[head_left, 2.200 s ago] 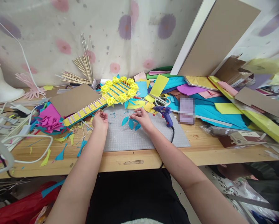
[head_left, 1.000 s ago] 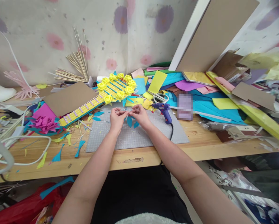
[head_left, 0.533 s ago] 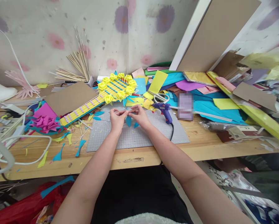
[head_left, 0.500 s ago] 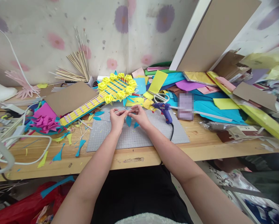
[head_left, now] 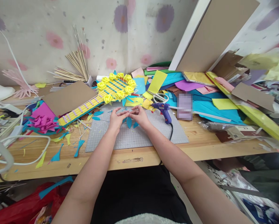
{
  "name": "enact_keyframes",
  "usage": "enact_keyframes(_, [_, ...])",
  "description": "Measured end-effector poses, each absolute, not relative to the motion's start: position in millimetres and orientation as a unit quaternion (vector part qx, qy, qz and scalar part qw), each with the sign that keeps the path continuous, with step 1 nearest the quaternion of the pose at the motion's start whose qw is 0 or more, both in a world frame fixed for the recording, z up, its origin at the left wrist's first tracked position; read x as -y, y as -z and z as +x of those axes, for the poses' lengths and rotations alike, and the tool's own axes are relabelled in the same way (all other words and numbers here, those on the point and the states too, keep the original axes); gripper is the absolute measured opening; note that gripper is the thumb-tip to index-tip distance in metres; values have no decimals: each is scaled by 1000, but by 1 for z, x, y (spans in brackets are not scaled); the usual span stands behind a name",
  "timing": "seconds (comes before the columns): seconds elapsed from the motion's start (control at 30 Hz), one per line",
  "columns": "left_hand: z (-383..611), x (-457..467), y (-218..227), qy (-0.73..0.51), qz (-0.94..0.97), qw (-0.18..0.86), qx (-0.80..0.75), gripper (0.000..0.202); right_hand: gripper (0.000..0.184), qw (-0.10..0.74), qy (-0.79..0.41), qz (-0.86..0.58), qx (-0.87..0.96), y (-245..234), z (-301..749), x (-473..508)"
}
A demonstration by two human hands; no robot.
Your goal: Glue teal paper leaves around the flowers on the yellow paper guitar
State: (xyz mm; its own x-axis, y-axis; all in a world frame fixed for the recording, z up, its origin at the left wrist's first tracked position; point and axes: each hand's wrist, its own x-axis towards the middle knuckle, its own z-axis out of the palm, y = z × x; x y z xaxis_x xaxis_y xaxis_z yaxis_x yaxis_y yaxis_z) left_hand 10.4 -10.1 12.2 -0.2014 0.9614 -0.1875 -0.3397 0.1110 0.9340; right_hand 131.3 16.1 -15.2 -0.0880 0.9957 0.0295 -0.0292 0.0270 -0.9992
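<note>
Both my hands meet over a grey cutting mat on the wooden table. My left hand pinches one end of a thin wire stem, and my right hand pinches the same stem from the other side. Blue paper leaves hang from the stem between my hands. Just behind them lies a yellow and blue paper guitar ringed with yellow paper roses.
A purple glue gun lies right of my hands with its black cord running off the table's front edge. White-handled scissors rest behind it. Coloured paper sheets pile at the right, a pink paper flower and white cables at the left.
My left hand came from the mat's left edge to join the right at the leaf stem. Since then both hands have only shifted slightly.
</note>
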Motion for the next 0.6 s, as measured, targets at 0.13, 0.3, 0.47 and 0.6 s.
enact_keyframes(0.13, [12,10,-12,-602,309,534,-507,50,36,492,-526,-456,523,14,131,-15])
enact_keyframes(0.3, [13,10,-14,-618,302,516,-511,47,33,503,-543,-430,516,12,131,-12])
enact_keyframes(0.47, [15,11,-12,-622,297,496,-528,47,32,500,-546,-438,510,14,130,-13])
enact_keyframes(0.6, [15,9,-11,-626,291,483,-539,49,32,497,-545,-445,509,12,130,-14])
